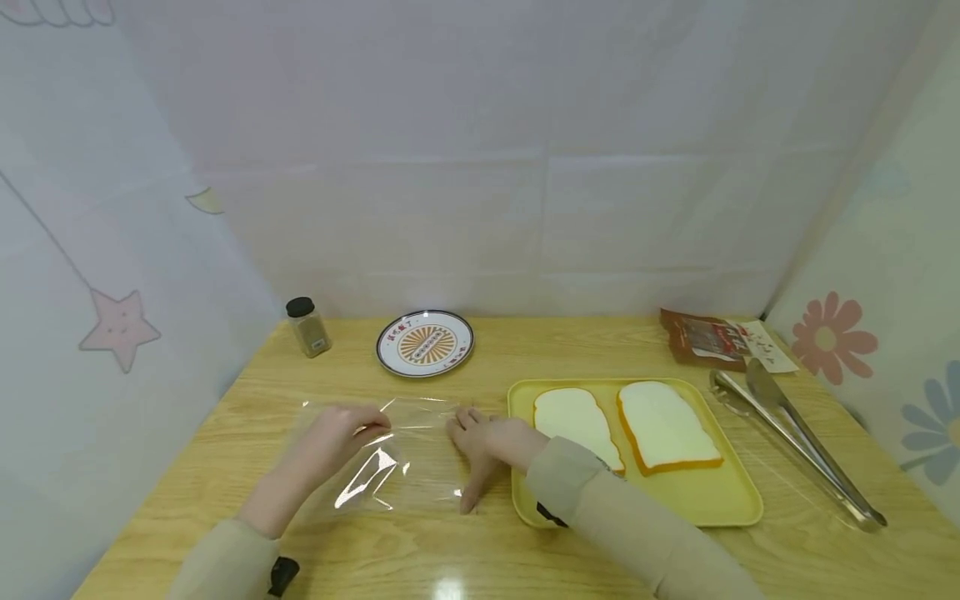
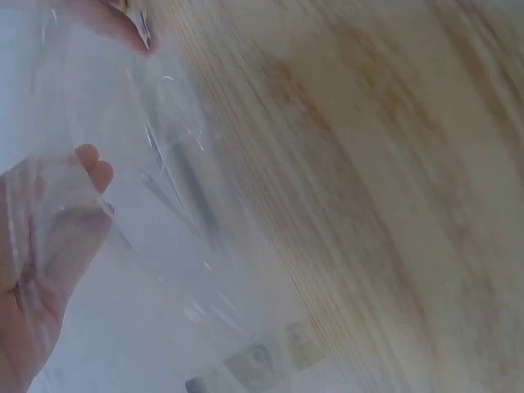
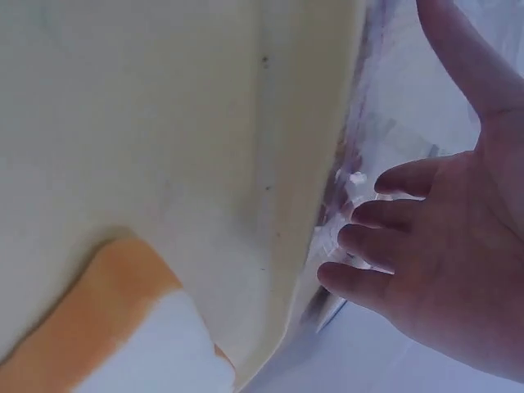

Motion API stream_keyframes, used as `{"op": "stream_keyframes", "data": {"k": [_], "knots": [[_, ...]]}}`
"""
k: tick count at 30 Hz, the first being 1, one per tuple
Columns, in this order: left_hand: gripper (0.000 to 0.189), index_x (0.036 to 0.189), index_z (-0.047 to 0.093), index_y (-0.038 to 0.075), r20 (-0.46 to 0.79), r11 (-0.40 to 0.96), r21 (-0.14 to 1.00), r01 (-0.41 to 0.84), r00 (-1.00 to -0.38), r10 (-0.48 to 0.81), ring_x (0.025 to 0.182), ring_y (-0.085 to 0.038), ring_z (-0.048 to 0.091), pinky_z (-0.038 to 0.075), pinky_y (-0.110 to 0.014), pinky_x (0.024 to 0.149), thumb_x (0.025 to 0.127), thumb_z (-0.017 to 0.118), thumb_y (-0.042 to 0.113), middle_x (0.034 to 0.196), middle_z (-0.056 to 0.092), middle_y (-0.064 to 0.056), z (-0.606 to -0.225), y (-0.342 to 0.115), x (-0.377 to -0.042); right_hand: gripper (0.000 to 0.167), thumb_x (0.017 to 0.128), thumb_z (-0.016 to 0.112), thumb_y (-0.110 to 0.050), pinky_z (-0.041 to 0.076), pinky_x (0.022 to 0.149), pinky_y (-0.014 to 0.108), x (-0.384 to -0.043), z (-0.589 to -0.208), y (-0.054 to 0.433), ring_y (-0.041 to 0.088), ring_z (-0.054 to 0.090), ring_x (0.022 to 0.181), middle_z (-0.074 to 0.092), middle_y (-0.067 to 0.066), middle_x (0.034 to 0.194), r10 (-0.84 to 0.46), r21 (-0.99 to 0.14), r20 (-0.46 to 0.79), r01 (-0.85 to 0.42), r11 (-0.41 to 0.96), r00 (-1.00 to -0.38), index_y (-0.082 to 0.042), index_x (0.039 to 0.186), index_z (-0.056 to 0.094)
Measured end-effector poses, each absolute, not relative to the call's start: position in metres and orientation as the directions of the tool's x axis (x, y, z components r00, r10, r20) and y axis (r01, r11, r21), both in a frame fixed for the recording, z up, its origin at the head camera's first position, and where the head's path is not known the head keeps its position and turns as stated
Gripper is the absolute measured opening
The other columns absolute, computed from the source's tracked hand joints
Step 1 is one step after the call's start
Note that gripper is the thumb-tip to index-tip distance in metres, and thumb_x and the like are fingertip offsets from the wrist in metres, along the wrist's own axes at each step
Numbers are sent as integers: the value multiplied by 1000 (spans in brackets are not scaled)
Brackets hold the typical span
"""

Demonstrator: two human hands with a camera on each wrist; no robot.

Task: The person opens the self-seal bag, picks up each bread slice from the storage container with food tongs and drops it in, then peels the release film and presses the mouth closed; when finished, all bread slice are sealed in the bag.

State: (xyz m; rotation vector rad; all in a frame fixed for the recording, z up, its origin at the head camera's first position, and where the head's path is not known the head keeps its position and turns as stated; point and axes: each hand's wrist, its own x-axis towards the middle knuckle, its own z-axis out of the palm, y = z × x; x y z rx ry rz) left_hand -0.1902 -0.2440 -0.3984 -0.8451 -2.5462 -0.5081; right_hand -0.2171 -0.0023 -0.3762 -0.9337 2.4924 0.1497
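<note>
1. Between and beneath my hands, the clear plastic film (image 1: 427, 471) lies on the wood-grain table (image 1: 420, 554), just left of the yellow tray (image 1: 660, 508).
2. My left hand (image 1: 345, 429) is over its middle, fingers bent, their tips toward the right; I cannot tell whether they pinch the film or only touch it.
3. My right hand (image 1: 483, 442) is at the film's right end, fingers spread and fairly straight, thumb stretched toward me, gripping nothing.
4. Both hands are at the film, so neither is clearly nearer; from my left fingertips it spreads toward me and to either side.
5. Its long axis seems to run left to right across my front; I cannot tell which end leads.
</note>
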Motion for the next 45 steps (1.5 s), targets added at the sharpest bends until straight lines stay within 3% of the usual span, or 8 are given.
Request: {"op": "stream_keyframes", "data": {"k": [8,12,18,25,33,37,42,45], "knots": [[9,82,72,12,494,768,192,611,-736,463,73,-9,67,57,-26,67,76,75,6,80,72,5,-400,-244,-192,97,79,74,-43,23,119,38,-217,-358,36,28,20,144,18,15,156,-692,-310,-314,-618,722,-650,-5,149,19],[9,84,72,12,484,774,193,602,-745,459,75,-10,68,57,-28,69,77,75,7,82,72,4,-400,-244,-193,90,85,67,-43,21,119,43,-212,-347,71,28,16,146,17,13,157,-707,-424,-222,-586,690,-672,-6,150,17],[10,83,72,14,487,778,199,596,-749,449,74,-8,67,57,-27,68,77,75,7,80,71,6,-402,-244,-195,81,89,61,-45,27,114,51,-192,-335,133,32,25,142,26,13,154,-671,-555,-76,-528,643,-738,-5,149,23],[10,82,73,11,514,771,196,606,-733,446,74,-14,68,58,-32,69,75,75,4,81,73,2,-404,-247,-195,68,91,60,-39,39,98,63,-162,-336,221,45,37,132,39,20,146,-480,-559,92,-444,701,-873,-6,145,34],[10,83,73,15,508,783,190,592,-742,438,75,-13,69,58,-32,71,77,74,7,82,73,3,-401,-249,-196,64,93,60,-32,42,82,70,-145,-345,304,56,38,122,41,30,140,-285,-494,80,-286,821,-955,-1,143,35],[9,84,73,15,488,787,205,581,-758,433,75,-12,68,58,-31,71,78,74,8,82,73,3,-400,-248,-197,61,93,59,-25,44,81,67,-144,-357,334,60,41,115,42,38,133,-262,-487,89,-271,830,-961,10,138,36],[9,84,73,12,481,788,214,577,-764,429,75,-13,69,58,-32,71,78,73,5,83,73,2,-401,-249,-197,52,93,60,-19,56,69,46,-146,-369,362,52,56,99,50,41,121,-219,-461,123,-252,851,-968,16,128,44],[9,83,73,12,486,785,214,582,-760,432,74,-13,68,58,-32,70,77,74,5,81,72,2,-402,-251,-197,53,95,58,-22,56,65,47,-147,-372,373,52,58,92,50,44,117,-176,-454,89,-198,869,-980,18,127,43]]}}
